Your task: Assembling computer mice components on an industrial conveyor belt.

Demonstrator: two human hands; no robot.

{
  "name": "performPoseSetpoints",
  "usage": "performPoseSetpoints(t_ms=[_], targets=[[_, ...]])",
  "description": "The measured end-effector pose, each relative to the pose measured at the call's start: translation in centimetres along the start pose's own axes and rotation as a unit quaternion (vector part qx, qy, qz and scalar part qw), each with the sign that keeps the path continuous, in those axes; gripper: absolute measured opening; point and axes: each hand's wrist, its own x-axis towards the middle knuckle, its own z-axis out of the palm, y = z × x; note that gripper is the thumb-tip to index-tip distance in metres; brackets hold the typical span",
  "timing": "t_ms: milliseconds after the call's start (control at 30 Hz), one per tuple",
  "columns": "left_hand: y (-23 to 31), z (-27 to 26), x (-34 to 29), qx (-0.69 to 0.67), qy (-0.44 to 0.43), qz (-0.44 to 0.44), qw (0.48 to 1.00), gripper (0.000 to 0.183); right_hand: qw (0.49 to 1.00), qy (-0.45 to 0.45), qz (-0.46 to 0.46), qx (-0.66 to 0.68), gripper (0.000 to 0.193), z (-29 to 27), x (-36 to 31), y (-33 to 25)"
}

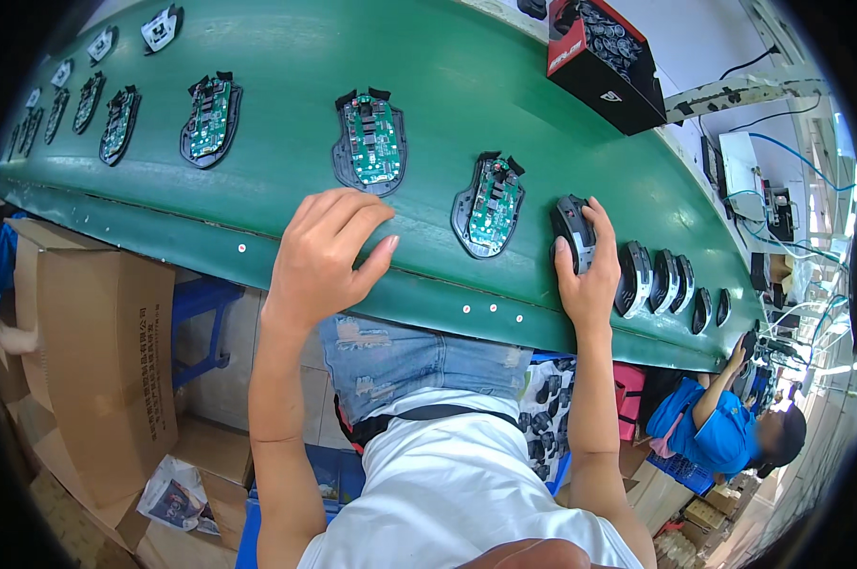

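Observation:
My right hand grips a black computer mouse by its sides, thumb on the left and fingers on the right, down at the green bench surface. My left hand hovers over the bench's front edge with bent fingers, the thumb apart from them and nothing between. Just beyond its fingertips lies a mouse base with a green circuit board. Between my hands rests another mouse base with its board exposed. Closed mice stand in a row right of my right hand.
More open mouse bases and white-topped parts line the bench's left. A black-and-red box of small parts sits at the back. Cardboard boxes and a blue stool are lower left. A person in blue works at right.

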Motion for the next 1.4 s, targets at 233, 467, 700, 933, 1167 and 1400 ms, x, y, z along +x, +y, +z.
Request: performPoseSetpoints(t_ms=[233, 467, 700, 933, 1167, 1400], targets=[[-0.5, 0.0, 0.1, 0.0, 0.004, 0.004, 1.0, 0.022, 1.0, -0.014, -0.001, -0.001, 0.053, -0.1, 0.4, -0.2], [0.1, -0.1, -0.1, -0.01, -0.003, -0.005, 1.0, 0.021, 1.0, 0.0, -0.009, 0.005, 0.054, -0.4, 0.0, 0.3], [-0.2, -0.2, -0.3, -0.008, -0.001, 0.007, 1.0, 0.023, 0.999, 0.008, 0.027, 0.041, 0.066, -1.0, -1.1, 0.6], [-0.3, -0.6, 0.2, -0.003, -0.014, 0.005, 1.0, 0.022, 1.0, 0.011, 0.005, 0.0, 0.059, -2.3, -2.5, 0.5], [-0.1, -0.7, 0.4, -0.001, -0.016, 0.006, 1.0, 0.021, 1.0, 0.023, 0.003, -0.013, 0.055, -2.0, -2.2, 0.9], [-0.5, -0.7, 0.2, -0.003, -0.014, 0.012, 1.0, 0.021, 0.998, 0.051, 0.016, 0.018, 0.052, -1.4, -2.5, 0.7]])
